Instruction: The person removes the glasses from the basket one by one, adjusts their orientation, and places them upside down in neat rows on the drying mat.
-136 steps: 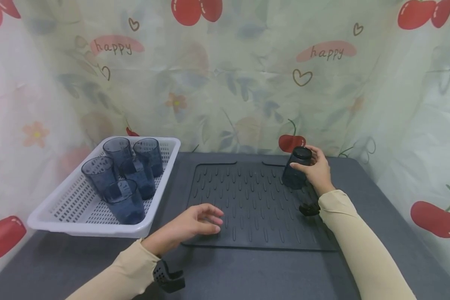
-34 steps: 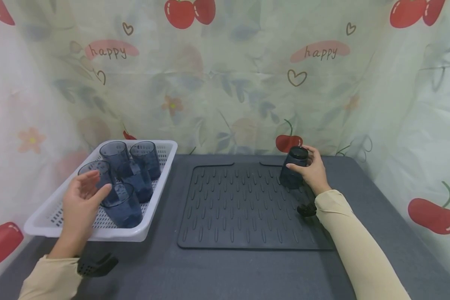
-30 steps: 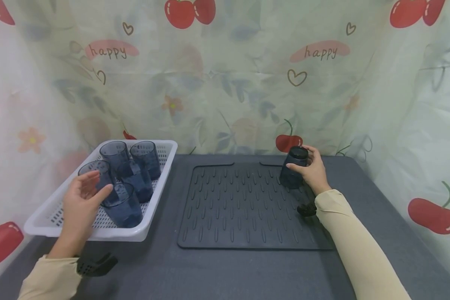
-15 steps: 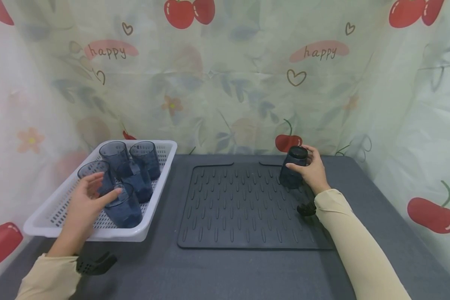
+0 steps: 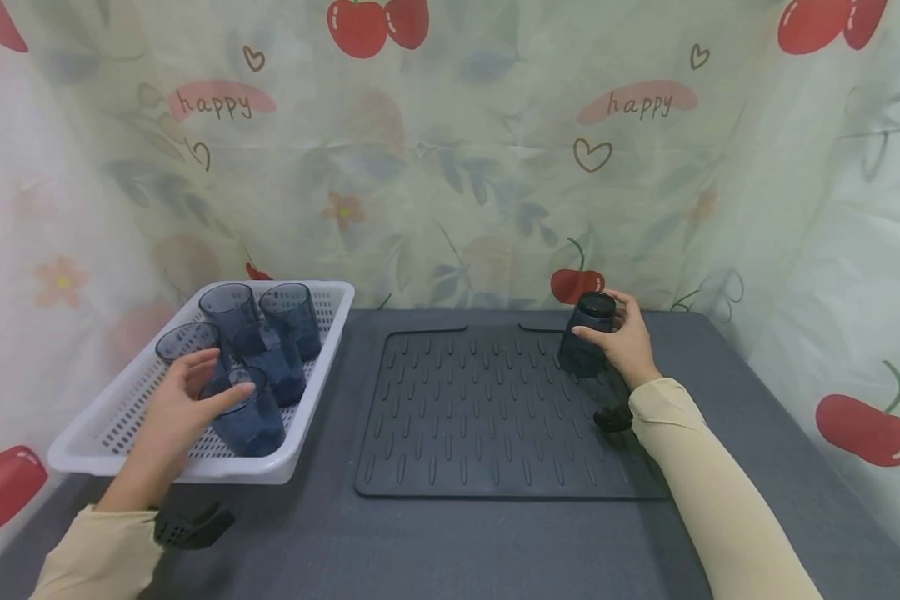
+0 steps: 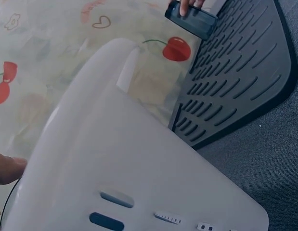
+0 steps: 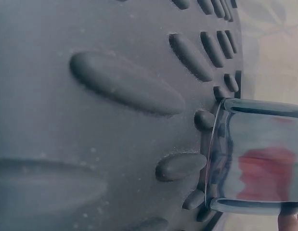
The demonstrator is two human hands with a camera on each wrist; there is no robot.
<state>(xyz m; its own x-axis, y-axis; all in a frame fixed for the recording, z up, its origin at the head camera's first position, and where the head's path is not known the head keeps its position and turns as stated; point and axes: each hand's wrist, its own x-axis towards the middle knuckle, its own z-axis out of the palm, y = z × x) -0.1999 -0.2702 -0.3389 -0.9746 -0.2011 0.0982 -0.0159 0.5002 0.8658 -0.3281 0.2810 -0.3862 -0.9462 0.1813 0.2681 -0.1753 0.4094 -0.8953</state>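
In the head view my right hand (image 5: 626, 340) grips an upside-down dark blue glass (image 5: 587, 354) on the far right of the black ridged mat (image 5: 487, 417). The right wrist view shows that glass (image 7: 259, 154) with its rim against the mat's ridges. My left hand (image 5: 176, 408) is over the white basket (image 5: 288, 450), spread around the rim of the nearest blue glass (image 5: 251, 425). Its thumb overlaps that glass; whether it touches is unclear. From the left wrist, one fingertip (image 6: 9, 168) shows at the edge, with the basket wall (image 6: 124, 159) hiding most of the rest.
Other blue glasses lean or stand in the basket: one at back left (image 5: 228, 308), one at back right (image 5: 294, 317), one in the middle (image 5: 276, 362) and one behind the left hand (image 5: 187, 337). A patterned curtain (image 5: 435, 167) closes off the back and sides of the dark table (image 5: 450, 550).
From beside the mat, my left hand has gone left to the basket, then shifted slightly right onto the nearest glass. My right hand and its glass have stayed in place.
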